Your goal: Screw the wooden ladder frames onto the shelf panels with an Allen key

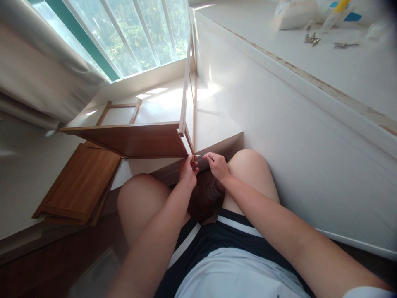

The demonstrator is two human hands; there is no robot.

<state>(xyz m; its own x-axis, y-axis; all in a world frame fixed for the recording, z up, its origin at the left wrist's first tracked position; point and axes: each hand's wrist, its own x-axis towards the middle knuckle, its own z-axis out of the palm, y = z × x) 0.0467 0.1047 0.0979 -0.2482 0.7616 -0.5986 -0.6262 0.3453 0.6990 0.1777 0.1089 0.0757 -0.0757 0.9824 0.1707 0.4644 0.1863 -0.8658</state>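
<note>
White shirt (235, 275) nearest, knees (252, 171) crowding both hands. Left hand (187, 171) grips wooden frame (139, 142) by its near corner, at ledge's (217, 128) front edge. Right hand (217, 165) clenched round thin metal rod (199, 156), tip at that corner. Open strip between frame and white side panel (279, 145); stacked panels (83, 182) left, at front edge.

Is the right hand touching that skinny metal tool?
Touching. The head view shows the right hand closed around one end of the skinny metal tool.
</note>
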